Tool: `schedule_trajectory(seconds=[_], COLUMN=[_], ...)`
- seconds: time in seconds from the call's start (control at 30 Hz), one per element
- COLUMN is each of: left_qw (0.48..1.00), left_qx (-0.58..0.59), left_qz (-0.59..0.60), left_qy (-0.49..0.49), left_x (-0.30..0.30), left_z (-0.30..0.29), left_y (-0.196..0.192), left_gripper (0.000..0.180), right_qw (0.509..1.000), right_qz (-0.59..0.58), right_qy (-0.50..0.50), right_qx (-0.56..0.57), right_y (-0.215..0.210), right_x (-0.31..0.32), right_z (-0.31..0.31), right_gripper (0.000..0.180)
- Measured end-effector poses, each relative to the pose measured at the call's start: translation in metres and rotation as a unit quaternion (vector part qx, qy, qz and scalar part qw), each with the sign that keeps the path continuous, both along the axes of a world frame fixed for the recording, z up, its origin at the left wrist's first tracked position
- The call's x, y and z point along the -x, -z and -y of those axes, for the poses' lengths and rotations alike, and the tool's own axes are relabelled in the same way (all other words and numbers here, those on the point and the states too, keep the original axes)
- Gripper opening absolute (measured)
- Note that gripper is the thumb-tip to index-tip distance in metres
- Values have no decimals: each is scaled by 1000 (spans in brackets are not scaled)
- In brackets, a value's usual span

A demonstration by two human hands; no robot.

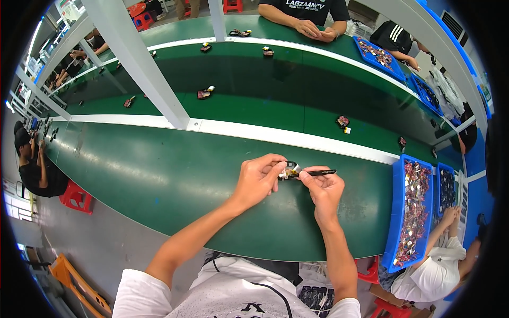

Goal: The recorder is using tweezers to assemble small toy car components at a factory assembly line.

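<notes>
Two hands over green bench [159, 175] | left hand [257, 177] pinches small black-and-gold part [289, 170] between thumb and forefinger, likely to steady it | right hand [323, 188] closed on black tweezers [318, 173], tips at the part, which is raised off the bench | blue tray [398, 212] of similar parts sits right, within reach.

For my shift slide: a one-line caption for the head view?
Left hand pinches a small part while right hand holds black tweezers over the green table.

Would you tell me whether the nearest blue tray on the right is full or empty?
Full: the blue tray is heaped with small red and silver parts along its length.
</notes>
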State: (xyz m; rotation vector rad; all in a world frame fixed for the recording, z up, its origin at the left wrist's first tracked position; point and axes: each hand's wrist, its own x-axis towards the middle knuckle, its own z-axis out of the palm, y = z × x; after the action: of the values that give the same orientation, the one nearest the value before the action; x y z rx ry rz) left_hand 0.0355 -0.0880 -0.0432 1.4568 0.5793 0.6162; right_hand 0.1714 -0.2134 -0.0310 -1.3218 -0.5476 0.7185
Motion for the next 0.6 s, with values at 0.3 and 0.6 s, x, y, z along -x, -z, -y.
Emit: schedule_trajectory(seconds=[0.3, 0.6], left_qw=[1000, 1000], left_qx=[1, 12], left_qz=[-4, 18], left_qy=[-3, -17], left_x=[-1, -3], left_z=[0, 2], left_y=[3, 6], left_gripper=[24, 22], right_qw=[1000, 999], right_qz=[-3, 29], right_qy=[-12, -17], right_qx=[18, -18], right_y=[-1, 7], right_x=[-1, -2], right_z=[1, 1], right_gripper=[10, 11])
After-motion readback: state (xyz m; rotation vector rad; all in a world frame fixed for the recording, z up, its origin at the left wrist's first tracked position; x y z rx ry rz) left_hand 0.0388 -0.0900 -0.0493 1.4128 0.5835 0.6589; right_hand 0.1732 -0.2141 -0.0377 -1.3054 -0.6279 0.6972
